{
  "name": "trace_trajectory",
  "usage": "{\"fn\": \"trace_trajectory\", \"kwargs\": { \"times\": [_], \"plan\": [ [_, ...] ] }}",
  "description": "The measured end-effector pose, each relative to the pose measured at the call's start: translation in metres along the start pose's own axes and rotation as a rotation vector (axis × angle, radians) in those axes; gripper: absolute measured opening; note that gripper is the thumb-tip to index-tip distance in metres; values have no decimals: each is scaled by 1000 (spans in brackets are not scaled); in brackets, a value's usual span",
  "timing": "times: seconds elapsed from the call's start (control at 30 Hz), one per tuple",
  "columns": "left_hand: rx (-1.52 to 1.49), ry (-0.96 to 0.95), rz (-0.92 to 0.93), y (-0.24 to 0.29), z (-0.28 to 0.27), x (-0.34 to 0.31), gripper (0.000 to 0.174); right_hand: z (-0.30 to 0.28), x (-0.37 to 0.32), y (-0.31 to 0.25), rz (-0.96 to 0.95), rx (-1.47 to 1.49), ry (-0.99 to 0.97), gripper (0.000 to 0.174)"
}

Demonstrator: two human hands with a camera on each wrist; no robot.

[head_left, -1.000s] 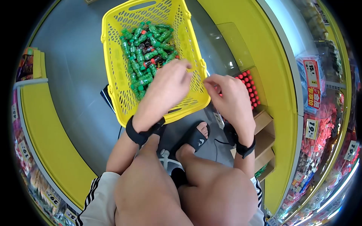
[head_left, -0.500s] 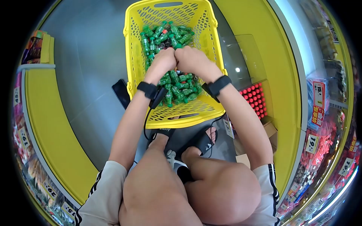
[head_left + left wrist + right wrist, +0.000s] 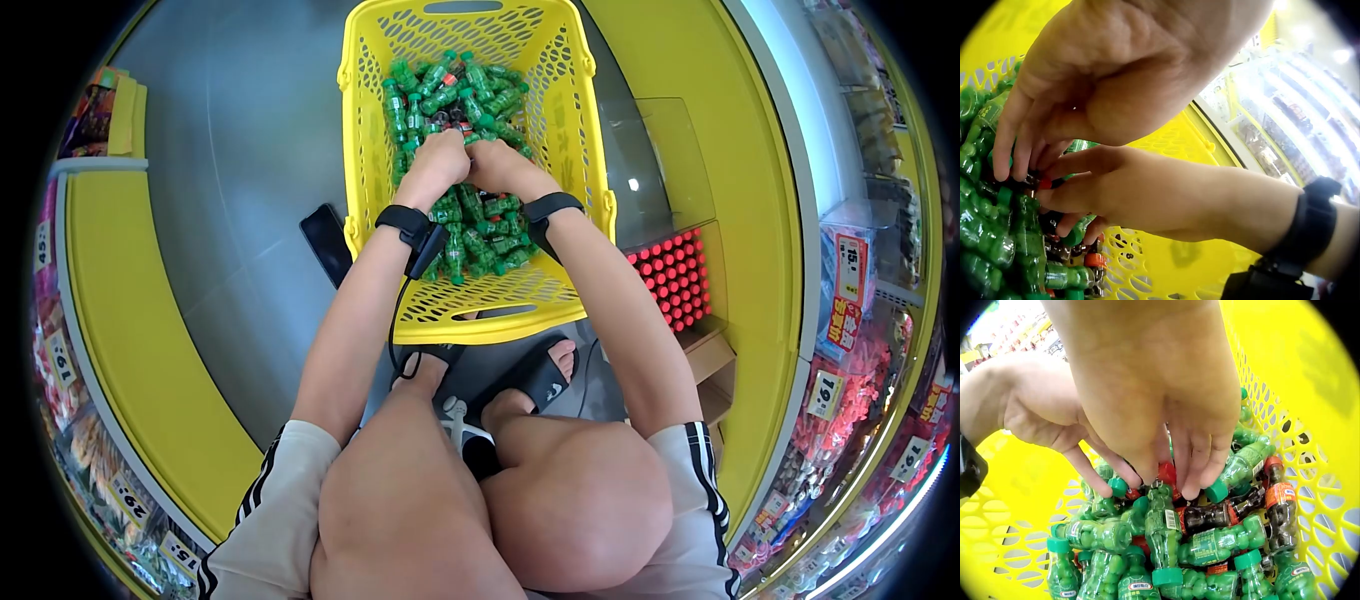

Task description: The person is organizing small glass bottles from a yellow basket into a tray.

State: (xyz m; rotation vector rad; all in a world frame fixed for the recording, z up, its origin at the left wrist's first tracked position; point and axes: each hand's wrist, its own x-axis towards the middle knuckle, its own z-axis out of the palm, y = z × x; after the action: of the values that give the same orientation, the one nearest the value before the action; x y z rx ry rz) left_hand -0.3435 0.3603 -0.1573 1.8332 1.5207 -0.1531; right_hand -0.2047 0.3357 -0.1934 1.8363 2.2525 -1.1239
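Small plastic bottles of green balls with green caps (image 3: 1163, 531) fill the yellow basket (image 3: 598, 150), mixed with dark bottles with red or orange caps (image 3: 1282, 515). Both hands are close together, reaching down into the middle of the pile. My left hand (image 3: 1110, 81) has its fingers stretched down, tips among the bottles. Facing it, my right hand (image 3: 1160, 394) points down with fingertips on either side of a red cap (image 3: 1168, 475); I cannot tell whether it grips that cap. Its thumb tip is partly hidden.
The basket stands on the grey floor before my feet, a dark phone (image 3: 325, 242) beside it. Rows of red-capped bottles (image 3: 672, 280) and a cardboard box (image 3: 710, 365) stand to the right. Yellow shelf ledges (image 3: 120, 300) with packaged goods curve along both sides.
Both hands have moved from the basket's near right side to the middle of the pile and come together. The basket now sits farther right in the head view.
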Motion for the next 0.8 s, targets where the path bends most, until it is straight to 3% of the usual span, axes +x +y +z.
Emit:
{"fn": "trace_trajectory", "kwargs": {
  "times": [0.17,0.5,0.57,0.73,0.8],
  "plan": [
    [13,10,59,-1,-5,-6,20,16,4,5,-5,42,112,27],
    [52,65,115,-6,9,-1,27,10,0,10,103,9,148,33],
    [-12,72,143,-9,14,6,26,6,-1,15,126,-34,277,17],
    [-36,41,159,-4,4,-3,34,-26,-25,0,163,-66,375,17],
    [-48,119,231,1,3,-9,40,-30,-30,4,147,-113,477,17]
  ]
}}
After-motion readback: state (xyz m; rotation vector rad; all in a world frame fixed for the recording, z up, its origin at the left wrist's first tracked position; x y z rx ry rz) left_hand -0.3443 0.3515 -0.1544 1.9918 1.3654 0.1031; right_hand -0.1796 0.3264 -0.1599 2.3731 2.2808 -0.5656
